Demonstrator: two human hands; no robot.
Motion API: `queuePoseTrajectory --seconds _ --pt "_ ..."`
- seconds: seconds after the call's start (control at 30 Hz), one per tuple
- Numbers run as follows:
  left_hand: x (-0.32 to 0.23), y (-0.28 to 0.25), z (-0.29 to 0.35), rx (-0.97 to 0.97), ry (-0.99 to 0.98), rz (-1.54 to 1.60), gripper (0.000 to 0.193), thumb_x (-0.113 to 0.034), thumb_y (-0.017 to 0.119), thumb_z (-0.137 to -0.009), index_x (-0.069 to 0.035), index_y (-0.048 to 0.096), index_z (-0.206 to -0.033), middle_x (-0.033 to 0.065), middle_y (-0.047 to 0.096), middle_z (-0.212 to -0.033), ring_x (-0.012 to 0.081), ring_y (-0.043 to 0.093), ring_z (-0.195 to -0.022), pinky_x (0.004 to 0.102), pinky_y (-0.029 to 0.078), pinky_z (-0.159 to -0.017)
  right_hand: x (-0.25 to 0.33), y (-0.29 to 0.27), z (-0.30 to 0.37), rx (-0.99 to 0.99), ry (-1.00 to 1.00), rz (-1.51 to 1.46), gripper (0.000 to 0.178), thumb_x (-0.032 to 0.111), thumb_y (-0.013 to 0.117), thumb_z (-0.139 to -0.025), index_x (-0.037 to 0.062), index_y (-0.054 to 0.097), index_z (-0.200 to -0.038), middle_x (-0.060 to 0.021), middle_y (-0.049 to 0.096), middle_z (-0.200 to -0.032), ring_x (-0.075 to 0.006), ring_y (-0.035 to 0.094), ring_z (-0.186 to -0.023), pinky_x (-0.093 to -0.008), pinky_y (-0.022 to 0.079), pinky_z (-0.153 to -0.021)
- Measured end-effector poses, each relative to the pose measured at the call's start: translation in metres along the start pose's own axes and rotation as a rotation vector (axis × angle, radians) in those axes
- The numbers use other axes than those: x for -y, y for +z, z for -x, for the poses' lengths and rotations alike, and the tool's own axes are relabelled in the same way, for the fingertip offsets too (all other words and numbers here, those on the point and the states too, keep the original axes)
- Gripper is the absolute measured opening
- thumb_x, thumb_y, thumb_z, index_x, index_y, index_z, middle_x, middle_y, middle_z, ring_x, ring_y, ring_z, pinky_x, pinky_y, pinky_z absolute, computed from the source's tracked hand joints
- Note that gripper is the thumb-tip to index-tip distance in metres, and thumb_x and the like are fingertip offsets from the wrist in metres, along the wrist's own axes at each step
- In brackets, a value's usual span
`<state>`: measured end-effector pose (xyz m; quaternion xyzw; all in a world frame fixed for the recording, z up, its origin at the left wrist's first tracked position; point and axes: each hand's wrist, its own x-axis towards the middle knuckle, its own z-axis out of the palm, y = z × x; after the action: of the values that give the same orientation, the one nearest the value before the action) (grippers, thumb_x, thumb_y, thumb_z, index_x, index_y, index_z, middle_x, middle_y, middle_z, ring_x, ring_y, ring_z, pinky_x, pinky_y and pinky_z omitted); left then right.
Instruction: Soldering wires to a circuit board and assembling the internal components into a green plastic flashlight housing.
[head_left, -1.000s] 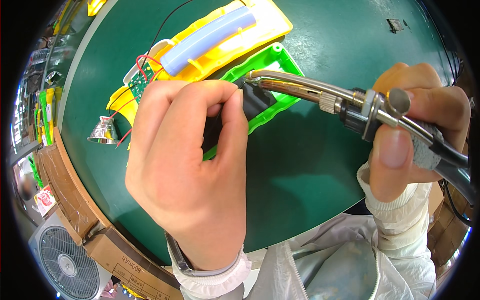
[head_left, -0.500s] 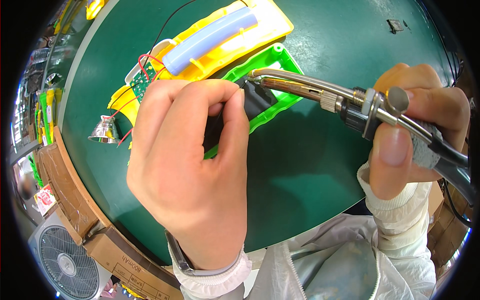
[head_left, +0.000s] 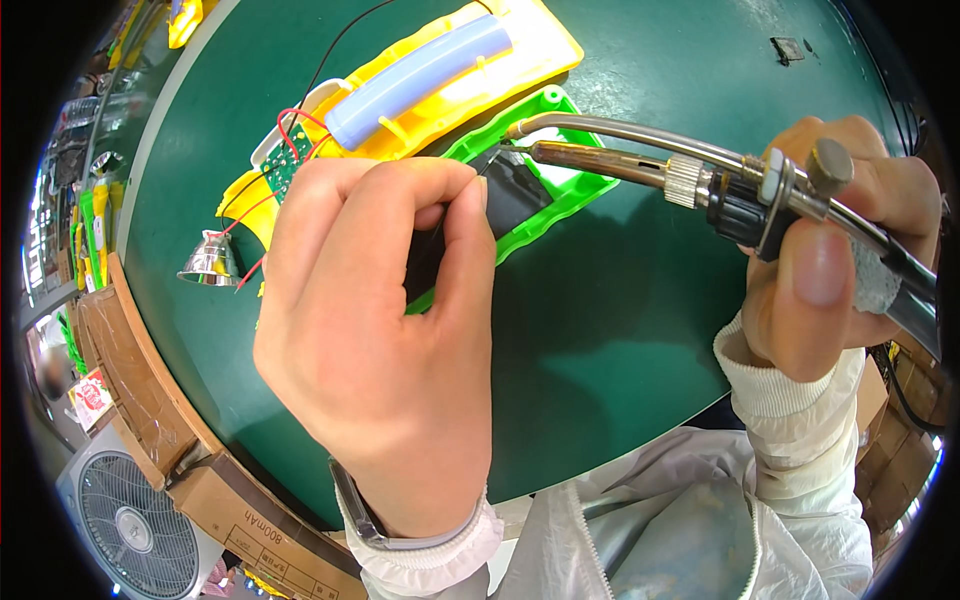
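Note:
My left hand [head_left: 385, 300] is closed in a pinch, its thumb and forefinger on a thin black wire [head_left: 490, 160] whose end points to the tip of a soldering iron. That soldering iron [head_left: 690, 183], with a curved metal feed tube running above it, is gripped in my right hand [head_left: 830, 260]. Its tip is over the far edge of a black panel [head_left: 515, 195] in a green plastic housing [head_left: 580, 195]. The left part of the housing is hidden behind my left hand. Whether the tip touches the wire, I cannot tell.
Beyond my left hand lies a yellow housing [head_left: 550, 40] with a blue cylindrical battery [head_left: 420, 80]. Red and black wires run to a green circuit board [head_left: 283, 168] and a silver reflector cup [head_left: 210, 260]. Cardboard boxes [head_left: 260, 520] and a fan [head_left: 135, 525] stand off the table's left edge.
The soldering iron and my right hand have shifted slightly to the right, and the iron's tip has drawn back. The green housing has turned a little. My left hand has hardly moved.

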<state>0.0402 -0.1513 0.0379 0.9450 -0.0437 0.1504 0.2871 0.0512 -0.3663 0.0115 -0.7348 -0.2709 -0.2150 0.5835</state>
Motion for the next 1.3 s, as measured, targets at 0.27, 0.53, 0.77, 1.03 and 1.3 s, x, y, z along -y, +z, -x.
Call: queuePoseTrajectory --seconds 0.27,0.53,0.77,1.03,1.3 --pt "0.003 -0.001 0.001 -0.011 -0.051 0.01 0.011 0.005 0.073 -0.078 -0.002 0.068 -0.085 0.0006 0.058 -0.074 0.0099 0.042 -0.066 0.0241 0.035 -0.061 -0.004 0.003 0.004 -0.036 -0.012 -0.03 0.03 0.015 0.071 -0.087 0.0012 0.057 -0.11 -0.0141 0.058 -0.082 -0.0141 0.055 -0.063 -0.0228 0.045 -0.049" --pt "-0.004 0.002 0.0 -0.004 -0.055 0.005 0.011 0.005 0.073 -0.078 -0.001 0.068 -0.085 0.0008 0.058 -0.075 0.0098 0.043 -0.066 0.024 0.035 -0.06 0.0 0.0 0.006 -0.066 -0.01 0.031 0.032 0.015 0.071 -0.085 0.0005 0.056 -0.11 -0.014 0.058 -0.082 -0.0131 0.05 -0.061 -0.0238 0.042 -0.051" --pt "-0.002 0.0 0.001 -0.002 -0.036 -0.008 0.011 0.005 0.073 -0.079 -0.001 0.068 -0.086 0.0009 0.058 -0.075 0.0098 0.043 -0.066 0.0239 0.035 -0.061 0.005 0.007 0.006 -0.073 0.037 0.065 0.032 0.017 0.07 -0.086 0.0017 0.054 -0.109 -0.013 0.055 -0.078 -0.0128 0.049 -0.057 -0.0242 0.041 -0.046" --pt "0.004 0.0 -0.002 -0.028 0.089 -0.084 0.011 0.004 0.073 -0.079 -0.003 0.069 -0.086 0.0018 0.062 -0.079 0.0109 0.052 -0.069 0.0243 0.038 -0.062 0.005 0.011 0.003 -0.087 0.037 0.056 0.027 0.014 0.068 -0.087 0.001 0.051 -0.105 -0.0123 0.054 -0.076 -0.0129 0.052 -0.056 -0.0231 0.044 -0.045" --pt "0.007 0.0 -0.004 -0.035 0.212 -0.15 0.012 0.003 0.075 -0.078 -0.004 0.069 -0.086 0.003 0.064 -0.081 0.0126 0.059 -0.074 0.026 0.04 -0.062 0.007 0.006 0.003 -0.11 0.011 0.109 0.027 0.012 0.069 -0.087 0.0 0.051 -0.104 -0.0119 0.053 -0.076 -0.0137 0.053 -0.058 -0.0227 0.044 -0.044"
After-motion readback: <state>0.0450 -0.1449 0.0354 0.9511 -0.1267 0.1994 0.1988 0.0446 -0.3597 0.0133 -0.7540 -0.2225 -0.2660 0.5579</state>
